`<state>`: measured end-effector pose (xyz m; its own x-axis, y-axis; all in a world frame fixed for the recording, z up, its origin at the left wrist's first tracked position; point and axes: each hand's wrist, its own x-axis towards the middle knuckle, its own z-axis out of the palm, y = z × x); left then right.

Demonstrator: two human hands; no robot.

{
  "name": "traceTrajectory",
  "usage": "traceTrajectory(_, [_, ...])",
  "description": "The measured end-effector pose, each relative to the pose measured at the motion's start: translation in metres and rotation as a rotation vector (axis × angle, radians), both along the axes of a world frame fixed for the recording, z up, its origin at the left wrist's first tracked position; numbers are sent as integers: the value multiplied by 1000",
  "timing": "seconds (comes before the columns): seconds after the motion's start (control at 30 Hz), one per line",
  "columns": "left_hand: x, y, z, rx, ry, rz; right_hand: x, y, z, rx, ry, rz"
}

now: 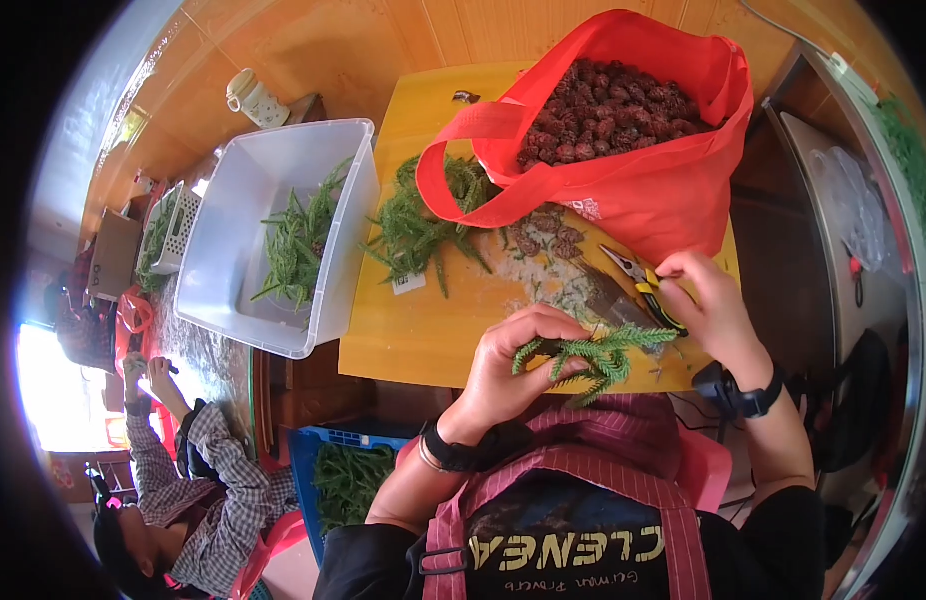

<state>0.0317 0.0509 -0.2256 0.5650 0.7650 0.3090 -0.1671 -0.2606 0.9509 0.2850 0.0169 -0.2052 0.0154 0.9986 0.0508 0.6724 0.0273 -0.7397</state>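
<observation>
My left hand [518, 365] is closed around the stem of a green artificial pine sprig [605, 360], just above the near edge of the yellow table [433, 345]. My right hand [711, 305] is curled at the handles of a pair of pliers [645, 288] with black and yellow grips. The jaws of the pliers point to the far left, and part of the handles is hidden by my fingers. Beyond both hands, several brown pinecones [548, 235] lie loose among whitish debris. More green pine sprigs [423, 225] are heaped left of them.
A red fabric bag [643, 200] full of pinecones [608, 110] stands at the far right of the table. A clear plastic bin [218, 260] with sprigs sits to the left, and a blue crate [308, 480] of greenery below it. A co-worker [213, 480] sits at lower left.
</observation>
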Motion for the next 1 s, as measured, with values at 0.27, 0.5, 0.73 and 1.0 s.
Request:
traceTrajectory(0.27, [-2, -4, -5, -293, -160, -60, 33, -17, -61, 47, -388, 155])
traceTrajectory(0.5, [-5, -4, -5, -515, -228, -119, 28, -17, -63, 120, -522, 146])
traceTrajectory(0.73, [-8, -4, -5, -321, -121, -93, 31, -28, -29, -6, -139, 11])
traceTrajectory(1.0, [-5, -4, 1, -218, -46, -74, 23, -48, 41, -40, 45, 163])
